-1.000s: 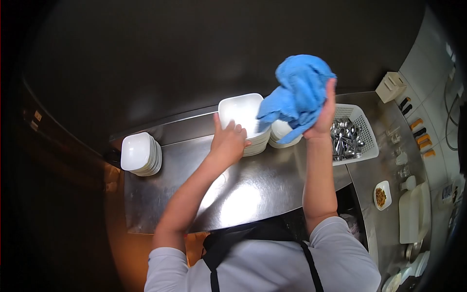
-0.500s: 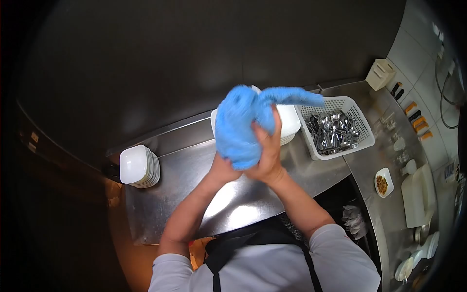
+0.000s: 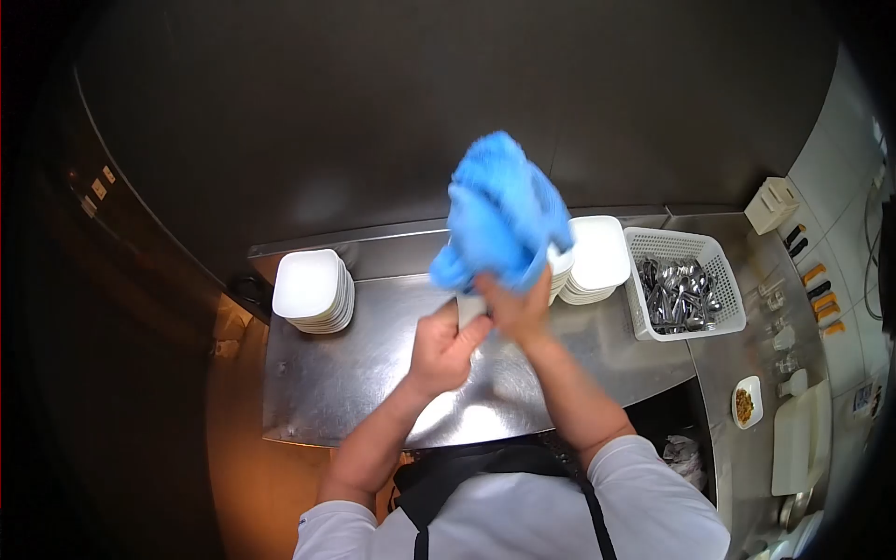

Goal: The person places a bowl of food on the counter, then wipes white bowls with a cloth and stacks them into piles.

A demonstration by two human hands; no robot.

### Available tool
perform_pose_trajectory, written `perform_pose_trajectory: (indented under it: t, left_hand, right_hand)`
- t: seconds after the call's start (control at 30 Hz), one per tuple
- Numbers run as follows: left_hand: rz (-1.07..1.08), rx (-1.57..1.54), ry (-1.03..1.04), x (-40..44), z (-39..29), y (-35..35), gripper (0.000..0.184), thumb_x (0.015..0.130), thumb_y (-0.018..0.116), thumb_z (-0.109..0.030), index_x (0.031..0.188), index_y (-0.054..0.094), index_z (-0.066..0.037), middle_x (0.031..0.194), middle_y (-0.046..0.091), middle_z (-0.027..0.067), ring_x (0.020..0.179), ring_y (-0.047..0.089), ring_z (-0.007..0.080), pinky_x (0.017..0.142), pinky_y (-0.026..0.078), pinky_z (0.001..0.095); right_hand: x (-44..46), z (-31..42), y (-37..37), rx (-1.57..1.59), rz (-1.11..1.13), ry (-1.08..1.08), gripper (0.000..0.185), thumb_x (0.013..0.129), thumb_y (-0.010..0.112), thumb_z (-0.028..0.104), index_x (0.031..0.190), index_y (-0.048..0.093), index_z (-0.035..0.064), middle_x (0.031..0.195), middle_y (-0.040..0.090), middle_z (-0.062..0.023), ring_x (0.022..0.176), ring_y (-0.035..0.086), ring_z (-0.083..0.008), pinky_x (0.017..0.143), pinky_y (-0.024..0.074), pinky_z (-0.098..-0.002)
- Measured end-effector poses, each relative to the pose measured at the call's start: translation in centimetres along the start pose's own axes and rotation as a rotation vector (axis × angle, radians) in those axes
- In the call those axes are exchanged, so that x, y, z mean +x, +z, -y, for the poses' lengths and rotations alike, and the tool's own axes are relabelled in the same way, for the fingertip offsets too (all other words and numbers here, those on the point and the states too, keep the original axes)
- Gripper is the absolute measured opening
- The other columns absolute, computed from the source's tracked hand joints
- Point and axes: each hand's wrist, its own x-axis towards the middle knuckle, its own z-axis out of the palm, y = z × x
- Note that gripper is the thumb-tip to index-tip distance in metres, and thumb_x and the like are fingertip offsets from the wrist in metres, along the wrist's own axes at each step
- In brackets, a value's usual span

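My left hand (image 3: 446, 347) grips the edge of a white dish (image 3: 471, 310), thumb on top. Most of that dish is hidden under a fluffy blue cloth (image 3: 504, 210), so its full shape cannot be made out. My right hand (image 3: 519, 306) is closed on the lower part of the cloth, pressed against the dish, and slightly blurred. Both hands are raised above the steel counter (image 3: 383, 373). Behind the cloth, on the right, stands a stack of white square dishes (image 3: 599, 254), with another stack partly covered beside it. A further dish stack (image 3: 310, 285) stands at the left.
A white perforated basket (image 3: 691, 333) of metal cutlery (image 3: 679, 294) stands to the right. Beyond are a small dish of food (image 3: 744, 406), several glasses, a white cutting board (image 3: 798, 443), a cream holder (image 3: 772, 205) and wall-mounted knives (image 3: 821, 301). A dark wall rises behind.
My left hand has come out from beneath the cloth, showing its grip on the dish. The cloth's loose end no longer sticks out right. The view has shifted, uncovering more of the right-hand stacks.
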Motion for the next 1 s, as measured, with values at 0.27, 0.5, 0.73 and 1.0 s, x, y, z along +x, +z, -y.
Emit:
perform_pose_trajectory:
  t: [0.27,0.5,0.73,1.0]
  left_hand:
    - [-0.086,-0.637,-0.094,-3.6,-0.3,-1.7,0.019,0.091,0.066,-0.004,0.110,0.065,0.001,0.101,0.069,0.0065,0.092,0.062,0.0110,0.081,0.048,0.0274]
    - [-0.145,-0.794,-0.195,-1.4,-1.1,-3.6,0.045,0.097,0.056,-0.014,0.139,0.044,-0.001,0.131,0.057,0.0137,0.121,0.057,0.0243,0.101,0.046,0.0401]
    - [-0.448,-0.716,-0.240,-0.7,2.3,-4.0,0.040,0.101,0.050,-0.020,0.136,0.047,-0.002,0.125,0.061,0.0096,0.109,0.063,0.0194,0.093,0.051,0.0333]
    - [-0.311,-0.761,-0.053,-3.6,0.4,-5.0,0.055,0.096,0.055,-0.021,0.143,0.038,0.002,0.139,0.051,0.0155,0.129,0.050,0.0300,0.110,0.039,0.0468]
  right_hand:
    - [1.3,-4.3,0.3,0.720,-0.063,0.745,0.051,0.096,0.058,0.044,0.124,0.059,0.0012,0.117,0.063,-0.0075,0.107,0.059,-0.0156,0.095,0.0460,-0.0309]
    - [1.5,-0.9,1.2,0.410,-0.027,0.501,0.034,0.087,0.076,0.023,0.108,0.066,-0.0016,0.093,0.071,-0.0068,0.090,0.064,-0.0143,0.083,0.0513,-0.0306]
    - [-10.1,-1.1,6.3,-0.185,0.016,-0.057,0.074,0.080,0.074,0.020,0.141,0.039,-0.0030,0.140,0.044,-0.0274,0.131,0.044,-0.0415,0.111,0.0315,-0.0505]
    - [-0.6,-3.2,3.4,0.517,-0.230,0.663,0.045,0.098,0.061,0.033,0.126,0.057,-0.0016,0.120,0.063,-0.0093,0.110,0.058,-0.0188,0.099,0.0433,-0.0321]
